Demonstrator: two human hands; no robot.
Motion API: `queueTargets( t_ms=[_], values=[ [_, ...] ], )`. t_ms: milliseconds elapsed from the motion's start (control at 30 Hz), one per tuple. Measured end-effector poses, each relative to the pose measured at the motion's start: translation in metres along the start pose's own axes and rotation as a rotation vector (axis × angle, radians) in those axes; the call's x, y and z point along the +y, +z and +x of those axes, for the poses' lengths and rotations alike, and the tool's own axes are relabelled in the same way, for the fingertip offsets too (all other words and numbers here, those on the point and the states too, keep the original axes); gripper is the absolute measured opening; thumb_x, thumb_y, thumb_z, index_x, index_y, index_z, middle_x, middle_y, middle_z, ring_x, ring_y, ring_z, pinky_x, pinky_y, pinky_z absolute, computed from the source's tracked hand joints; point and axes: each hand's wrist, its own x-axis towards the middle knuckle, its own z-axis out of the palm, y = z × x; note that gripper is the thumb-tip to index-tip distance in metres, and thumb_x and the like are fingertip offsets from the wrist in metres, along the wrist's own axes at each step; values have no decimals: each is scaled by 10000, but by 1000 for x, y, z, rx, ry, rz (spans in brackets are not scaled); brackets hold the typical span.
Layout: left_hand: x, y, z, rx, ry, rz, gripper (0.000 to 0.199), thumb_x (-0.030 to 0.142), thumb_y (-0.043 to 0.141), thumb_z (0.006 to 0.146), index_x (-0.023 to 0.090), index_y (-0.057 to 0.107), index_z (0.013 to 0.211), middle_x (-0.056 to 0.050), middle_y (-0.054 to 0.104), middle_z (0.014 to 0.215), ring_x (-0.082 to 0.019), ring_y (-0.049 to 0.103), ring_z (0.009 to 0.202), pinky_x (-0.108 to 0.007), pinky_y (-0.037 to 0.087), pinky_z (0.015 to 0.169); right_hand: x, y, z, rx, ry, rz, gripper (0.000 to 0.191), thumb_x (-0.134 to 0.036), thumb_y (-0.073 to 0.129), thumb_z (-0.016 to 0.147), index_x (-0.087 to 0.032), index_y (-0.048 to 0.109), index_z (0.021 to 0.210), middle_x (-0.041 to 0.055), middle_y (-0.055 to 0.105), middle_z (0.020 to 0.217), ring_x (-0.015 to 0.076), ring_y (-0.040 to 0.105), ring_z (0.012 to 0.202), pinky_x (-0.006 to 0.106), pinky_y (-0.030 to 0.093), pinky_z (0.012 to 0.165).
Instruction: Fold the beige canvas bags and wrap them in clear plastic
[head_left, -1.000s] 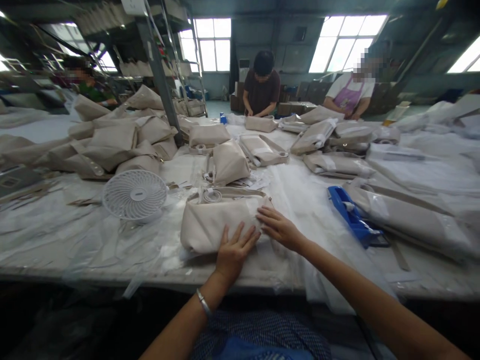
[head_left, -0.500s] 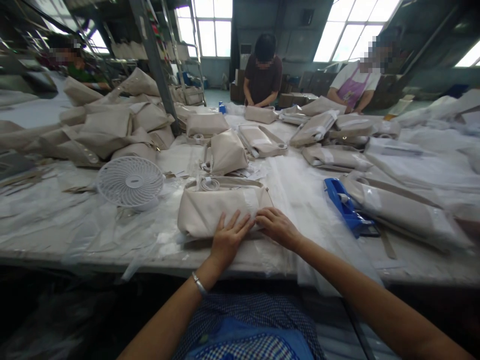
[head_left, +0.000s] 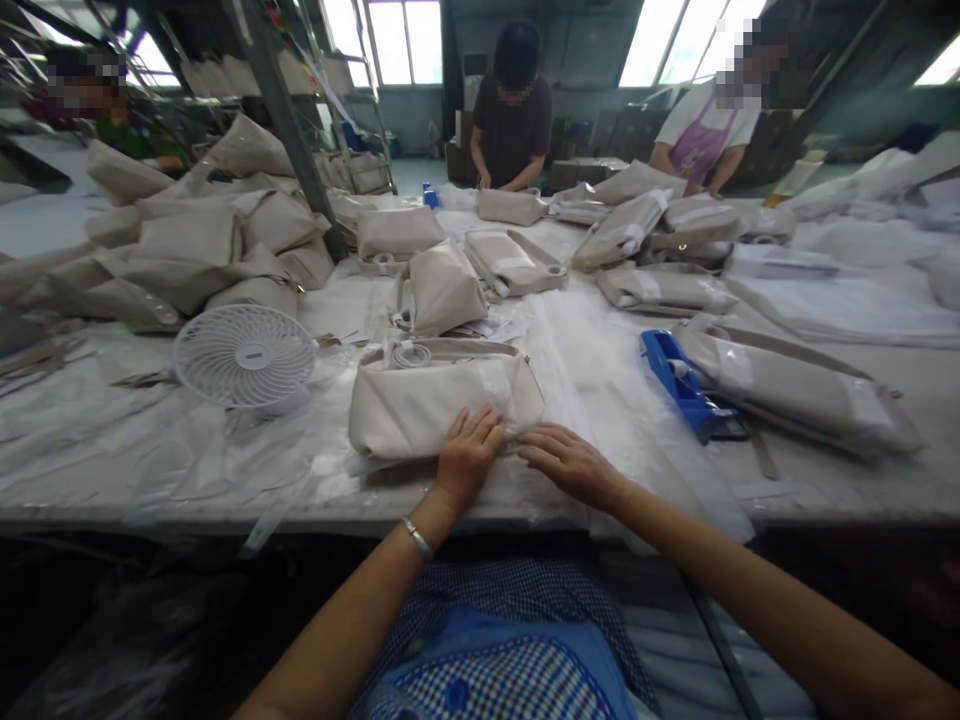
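The left hand (head_left: 471,455) lays slightly parted fingers on the bag (head_left: 405,410), at its near right part. The right hand (head_left: 574,465) has fingers nearly together at the near right corner; any pinch cannot be told. The bag extends left from the fingers, long axis left to right, 1 coiled strap (head_left: 411,353) beyond. Farther left stands 1 fan (head_left: 246,357); right, 1 blue dispenser (head_left: 679,385).

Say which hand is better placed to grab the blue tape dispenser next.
Right, I'd judge: the right hand is nearer the blue tape dispenser, while the left hand rests on the beige handbag and would have to reach past the right.
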Motion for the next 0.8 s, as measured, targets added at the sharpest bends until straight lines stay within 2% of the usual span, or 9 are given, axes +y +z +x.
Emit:
queueTargets(
  t_ms=[67, 133, 200, 300, 367, 500, 667, 800],
  values=[
    [0, 0, -1, 3, 3, -5, 210, 187, 487, 994, 196, 631, 1147, -64, 632, 1355, -197, 523, 1332, -447, 362, 1178, -7, -7, -18, -70, 3, 36, 333, -135, 472, 991, -201, 627, 1278, 87, 707, 1189, 211, 666, 1051, 365, 572, 926],
    [1, -2, -1, 3, 2, -15, 211, 176, 486, 992, 191, 628, 1147, -66, 637, 1348, -203, 528, 1328, -447, 368, 1174, -13, -14, -28, -157, 44, 61, 347, -184, 497, 994, -189, 599, 1326, 102, 697, 1217, 210, 684, 1012, 332, 596, 840],
    [1, -3, -1, 11, -2, -30, 210, 168, 490, 989, 189, 628, 1146, -66, 646, 1335, -203, 537, 1319, -446, 378, 1168, -18, -19, -31, -227, 77, 71, 429, -317, 593, 965, -190, 564, 1374, 118, 659, 1302, 244, 669, 1082, 381, 587, 900],
    [1, -5, 0, 24, -9, -48, 210, 157, 511, 976, 189, 634, 1143, -68, 658, 1316, -201, 553, 1303, -442, 391, 1162, -25, -21, -27, -279, 49, 102, 583, -468, 667, 904, -203, 534, 1406, 102, 644, 1343, 277, 601, 1235, 481, 478, 1092],
    [1, -5, 1, 30, -12, -56, 213, 152, 523, 967, 190, 638, 1142, -74, 662, 1308, -204, 562, 1293, -442, 399, 1158, -30, -16, -25, -237, 11, 111, 489, -433, 634, 937, -187, 576, 1356, 91, 672, 1305, 264, 596, 1255, 491, 448, 1127],
    [1, -6, 1, 43, -18, -73, 208, 149, 528, 964, 197, 640, 1132, -69, 666, 1303, -208, 573, 1281, -445, 410, 1149, -42, -2, -31, -45, -14, 59, 266, -266, 572, 977, -152, 662, 1200, 93, 717, 1218, 247, 676, 1138, 465, 533, 1048],
    [0, -7, 2, 48, -23, -88, 217, 149, 562, 946, 195, 633, 1146, -72, 662, 1309, -210, 574, 1280, -441, 418, 1141, -57, 3, -30, 166, 16, 54, 194, -137, 549, 964, -156, 673, 1113, 69, 768, 1071, 197, 737, 969, 392, 608, 945],
    [-1, -10, 1, 44, 4, -85, 231, 137, 585, 930, 197, 627, 1150, -72, 657, 1318, -216, 568, 1288, -443, 426, 1130, -74, -1, -23, 216, 39, 60, 186, -134, 551, 960, -162, 673, 1097, 76, 773, 1046, 191, 743, 940, 370, 628, 900]
  ],
)
